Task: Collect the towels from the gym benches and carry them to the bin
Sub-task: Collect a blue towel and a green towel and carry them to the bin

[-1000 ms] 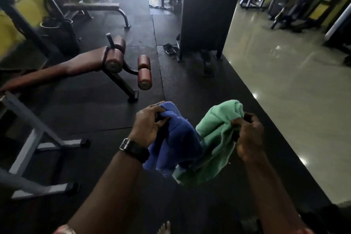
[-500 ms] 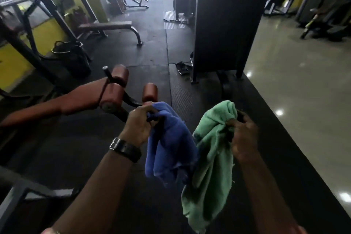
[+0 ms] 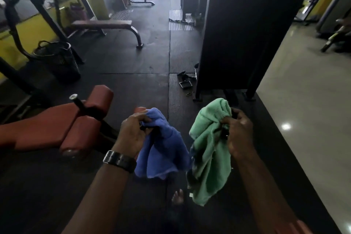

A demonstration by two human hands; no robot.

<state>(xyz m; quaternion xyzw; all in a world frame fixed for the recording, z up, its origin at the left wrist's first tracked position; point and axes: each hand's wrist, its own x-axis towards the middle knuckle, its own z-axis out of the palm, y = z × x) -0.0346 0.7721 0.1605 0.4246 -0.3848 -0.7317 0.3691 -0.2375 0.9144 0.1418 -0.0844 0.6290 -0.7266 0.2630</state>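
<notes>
My left hand [image 3: 132,134], with a black watch on the wrist, grips a blue towel [image 3: 163,150] that hangs down in folds. My right hand [image 3: 238,135] grips a green towel [image 3: 209,157], which dangles lower than the blue one; the two cloths hang side by side, slightly apart. A black mesh bin [image 3: 57,61] with a handle stands on the floor at the far left, by a yellow wall. A red padded bench [image 3: 43,129] lies close on my left, and a flat bench [image 3: 102,23] stands farther back; I see no towels on either.
A tall black machine column [image 3: 243,28] stands ahead on the right, with loose cable handles [image 3: 185,80] on the mat at its foot. Black steel frame legs [image 3: 47,17] rise near the bin. Glossy tiled floor [image 3: 303,110] lies to the right. My bare foot [image 3: 177,196] shows below the towels.
I have moved forward: the red bench is closer on my left and the bin and flat bench have come nearer. The two towels, bunched together before, now hang apart.
</notes>
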